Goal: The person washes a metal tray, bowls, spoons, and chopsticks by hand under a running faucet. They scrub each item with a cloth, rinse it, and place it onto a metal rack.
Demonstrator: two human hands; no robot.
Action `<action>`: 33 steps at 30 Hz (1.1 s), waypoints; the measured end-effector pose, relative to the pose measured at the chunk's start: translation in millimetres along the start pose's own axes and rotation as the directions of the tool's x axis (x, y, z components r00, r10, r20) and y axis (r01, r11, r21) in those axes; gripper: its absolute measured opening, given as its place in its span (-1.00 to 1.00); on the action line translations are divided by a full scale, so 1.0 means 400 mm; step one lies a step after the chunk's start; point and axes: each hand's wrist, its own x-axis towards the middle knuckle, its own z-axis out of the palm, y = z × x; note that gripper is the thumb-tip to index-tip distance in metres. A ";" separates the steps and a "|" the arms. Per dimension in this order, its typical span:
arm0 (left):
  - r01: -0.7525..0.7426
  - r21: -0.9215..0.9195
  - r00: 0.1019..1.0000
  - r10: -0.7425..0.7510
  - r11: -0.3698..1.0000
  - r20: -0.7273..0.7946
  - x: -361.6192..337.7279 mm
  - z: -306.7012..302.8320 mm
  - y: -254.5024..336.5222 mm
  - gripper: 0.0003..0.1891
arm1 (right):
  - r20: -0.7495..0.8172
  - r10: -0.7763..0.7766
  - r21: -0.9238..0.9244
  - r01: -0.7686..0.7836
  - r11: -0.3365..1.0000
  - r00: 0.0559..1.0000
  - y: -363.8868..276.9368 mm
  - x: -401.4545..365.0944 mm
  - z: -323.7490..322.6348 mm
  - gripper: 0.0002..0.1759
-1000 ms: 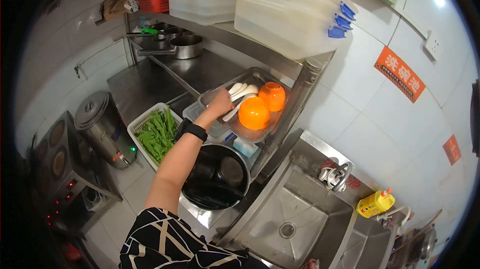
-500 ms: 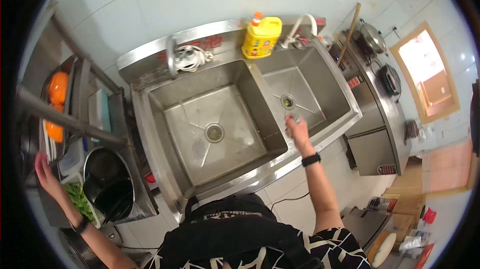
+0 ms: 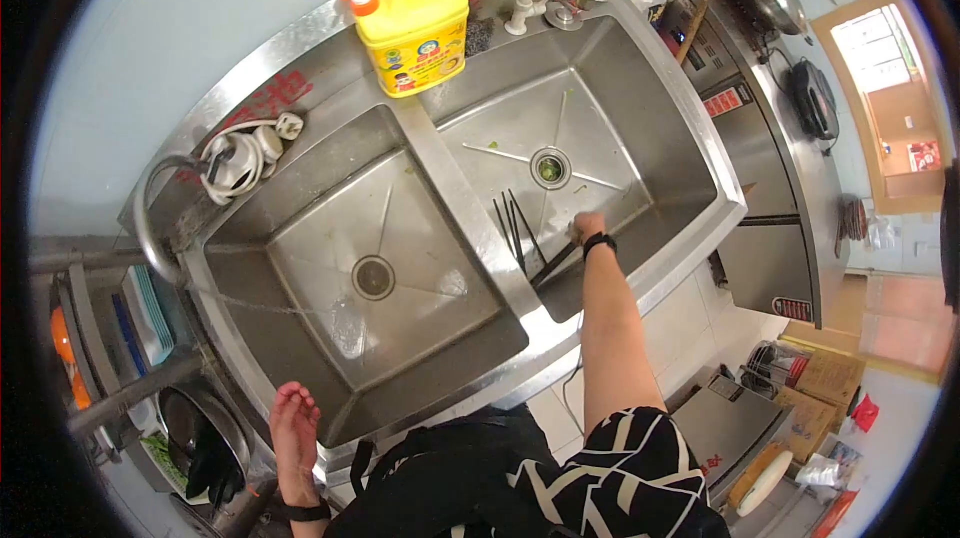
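Note:
My right hand (image 3: 588, 227) reaches down into the right sink basin (image 3: 655, 143), its fingers closed; what they hold, if anything, is hidden. Right beside it, a flat black strip (image 3: 556, 264) slants toward the divider. Several thin black sticks (image 3: 512, 223) lean in the same near corner. My left hand (image 3: 294, 428) hangs over the front left rim of the left sink basin (image 3: 440, 338), palm up, fingers loosely curled and nothing in them. From the curved metal tap (image 3: 146, 213), a thin stream of water (image 3: 260, 306) runs into the left basin.
A yellow detergent jug (image 3: 415, 33) with an orange pump stands behind the divider. Coiled white cable (image 3: 235, 166) lies at the back ledge. A white tap (image 3: 528, 3) rises behind the right basin. Black pans (image 3: 205, 443) sit on the left rack; a counter (image 3: 770, 163) stands at right.
My left hand has come from the left rack to the sink's front edge. My right hand has gone lower into the right basin. The view has shifted closer and right; water now runs from the tap.

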 end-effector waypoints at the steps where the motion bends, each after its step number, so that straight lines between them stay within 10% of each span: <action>1: 0.037 0.015 0.999 -0.036 0.999 -0.026 0.011 0.025 -0.006 -0.85 | 0.120 0.038 0.055 -0.045 0.997 0.992 -0.012 0.007 0.046 -0.87; 4: 0.124 0.129 0.990 -0.113 0.984 -0.083 0.061 0.056 -0.038 -0.85 | 0.390 0.366 0.514 -0.530 0.675 0.845 -0.022 0.067 0.325 -0.73; 6: 0.145 0.184 0.986 -0.127 0.972 -0.108 0.088 0.092 -0.040 -0.86 | 0.452 0.110 0.131 -0.188 0.973 0.885 -0.032 0.044 0.265 -0.70; 8: 0.167 0.225 0.978 -0.132 0.960 -0.162 0.106 0.122 -0.043 -0.86 | 0.492 0.034 0.217 -0.161 0.963 0.870 -0.055 0.074 0.312 -0.60; 10: 0.181 0.238 0.973 -0.138 0.954 -0.187 0.123 0.154 -0.045 -0.86 | 0.303 0.513 0.485 -0.593 0.642 0.803 -0.127 0.108 0.371 -0.51; 12: 0.195 0.254 0.969 -0.146 0.947 -0.198 0.127 0.165 -0.045 -0.86 | 0.131 0.465 0.595 -0.445 0.669 0.876 -0.209 0.100 0.303 -0.40; 14: 0.227 0.277 0.968 -0.185 0.934 -0.170 0.137 0.170 -0.061 -0.85 | 0.125 0.470 0.847 -0.340 0.408 0.874 -0.302 0.076 0.136 -0.34; 20: 0.269 0.310 0.956 -0.213 0.912 -0.201 0.138 0.187 -0.091 -0.85 | -0.014 0.102 0.779 -0.053 0.624 0.995 -0.416 0.085 0.093 -0.52; 22: 0.276 0.321 0.955 -0.222 0.906 -0.197 0.140 0.179 -0.097 -0.85 | 0.087 -0.605 0.352 0.544 0.762 0.791 -0.372 0.126 0.099 -0.64; 24: 0.278 0.330 0.957 -0.230 0.902 -0.177 0.147 0.174 -0.101 -0.85 | 0.387 -0.660 0.526 0.434 0.732 0.644 -0.340 0.140 0.072 -0.46; 26: 0.292 0.303 0.955 -0.258 0.907 -0.147 0.153 0.168 -0.103 -0.86 | 0.498 -0.396 0.795 -0.222 0.565 0.772 -0.327 0.124 0.118 -0.36; 30: 0.256 0.288 0.967 -0.243 0.923 -0.079 0.153 0.152 -0.099 -0.85 | 0.500 -0.540 0.810 -0.143 0.569 0.677 -0.296 0.112 0.171 -0.25; 33: 0.216 0.282 0.976 -0.214 0.935 -0.038 0.135 0.132 -0.096 -0.85 | 0.451 -0.555 0.824 -0.087 0.560 0.699 -0.259 0.011 -0.084 -0.28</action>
